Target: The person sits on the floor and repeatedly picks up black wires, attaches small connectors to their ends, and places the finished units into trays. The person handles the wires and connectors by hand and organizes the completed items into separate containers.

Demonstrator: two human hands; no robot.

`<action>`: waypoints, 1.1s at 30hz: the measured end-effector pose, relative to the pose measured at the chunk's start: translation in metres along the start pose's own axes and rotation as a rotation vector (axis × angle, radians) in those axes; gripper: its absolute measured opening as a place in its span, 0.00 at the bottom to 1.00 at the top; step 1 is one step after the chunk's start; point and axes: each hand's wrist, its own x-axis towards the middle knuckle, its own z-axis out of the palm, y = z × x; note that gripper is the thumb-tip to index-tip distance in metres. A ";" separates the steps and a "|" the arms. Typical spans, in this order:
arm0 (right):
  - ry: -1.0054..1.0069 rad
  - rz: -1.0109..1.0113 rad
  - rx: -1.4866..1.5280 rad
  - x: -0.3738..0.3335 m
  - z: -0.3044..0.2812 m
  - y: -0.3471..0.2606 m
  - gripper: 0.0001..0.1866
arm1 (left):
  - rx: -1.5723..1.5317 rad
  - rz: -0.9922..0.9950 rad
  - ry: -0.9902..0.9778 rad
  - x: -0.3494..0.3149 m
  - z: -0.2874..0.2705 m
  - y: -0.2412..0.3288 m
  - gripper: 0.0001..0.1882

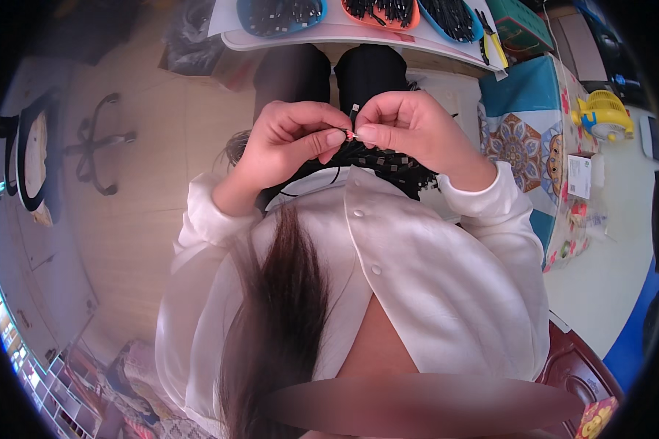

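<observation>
Just above the bundle of black cables on the lap, both hands meet at one small cable end; the left hand pinches it from the left, the right hand from the right, thumbs touching; its short axis runs upright between the fingertips; both hands are equally near; beyond the bundle, the counter carries trays of cables.

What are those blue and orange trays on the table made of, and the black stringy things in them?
The blue tray and orange tray look like smooth moulded plastic: bright even colour, rounded rims. The black cables in them seem rubbery plastic-coated wire, thin and bendy with a dull sheen. The left hand and right hand pinch a similar cable end; its tip is too small to judge.
</observation>
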 end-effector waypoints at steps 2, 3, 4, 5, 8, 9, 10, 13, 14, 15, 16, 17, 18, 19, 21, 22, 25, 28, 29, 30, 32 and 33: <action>-0.007 0.087 0.032 0.001 -0.003 -0.003 0.07 | 0.031 0.029 -0.006 0.001 0.002 0.004 0.05; 0.057 -0.135 -0.190 0.000 -0.003 -0.004 0.08 | 0.044 0.047 -0.004 0.001 0.002 0.005 0.05; 0.143 -0.305 -0.431 -0.001 -0.004 -0.006 0.09 | 0.048 0.041 0.003 0.002 0.002 0.006 0.05; 0.216 -0.504 -0.668 -0.002 -0.004 -0.007 0.10 | 0.053 0.034 0.011 0.002 0.002 0.007 0.05; 0.226 -0.800 -0.914 0.002 -0.005 -0.008 0.15 | 0.108 0.056 0.049 0.002 0.004 0.007 0.05; 0.235 -0.844 -0.952 0.002 -0.003 -0.008 0.16 | 0.134 0.071 0.061 0.003 0.005 0.006 0.05; 0.235 -0.867 -0.986 0.003 -0.002 -0.008 0.15 | 0.224 0.102 0.075 0.003 0.006 0.006 0.05; 0.307 -0.884 -1.019 0.007 0.002 -0.004 0.14 | 0.507 0.234 0.136 0.001 0.009 0.006 0.05; 0.305 -0.848 -0.983 0.007 0.003 -0.003 0.12 | 0.611 0.304 0.168 0.001 0.011 0.005 0.07; 0.303 -0.812 -0.947 0.008 0.005 -0.002 0.11 | 0.722 0.378 0.193 0.001 0.012 0.005 0.08; 0.313 -0.753 -0.909 0.008 0.006 -0.001 0.10 | 0.845 0.460 0.192 0.002 0.011 0.005 0.10; 0.287 -0.586 -0.711 0.007 0.007 0.000 0.08 | 0.976 0.546 0.184 0.002 0.011 0.005 0.13; 0.268 -0.398 -0.510 0.007 0.009 0.001 0.07 | 1.101 0.622 0.179 0.003 0.010 0.005 0.15; 0.238 -0.183 -0.311 0.006 0.009 0.001 0.06 | 1.150 0.672 0.182 0.004 0.009 0.005 0.16; 0.200 0.025 -0.012 0.009 0.006 0.002 0.09 | 1.238 0.750 0.196 0.008 0.006 0.007 0.19; 0.183 0.058 0.056 0.009 0.002 0.002 0.10 | 1.232 0.751 0.196 0.011 0.005 0.008 0.19; 0.156 0.046 0.147 0.015 -0.012 0.006 0.13 | 1.221 0.716 0.187 0.021 0.002 0.019 0.15; 0.239 -0.084 0.055 0.020 -0.031 0.021 0.11 | 1.240 0.635 0.210 0.033 0.002 0.046 0.08; 0.296 -0.087 -0.070 0.023 -0.037 0.029 0.10 | 1.250 0.619 0.243 0.040 0.002 0.058 0.08; 0.340 -0.139 -0.179 0.029 -0.041 0.040 0.10 | 1.271 0.614 0.273 0.049 0.000 0.070 0.07; 0.403 -0.201 -0.387 0.037 -0.052 0.063 0.07 | 1.339 0.656 0.284 0.075 -0.014 0.102 0.06; 0.445 -0.263 -0.482 0.045 -0.056 0.077 0.08 | 1.360 0.644 0.316 0.088 -0.020 0.115 0.05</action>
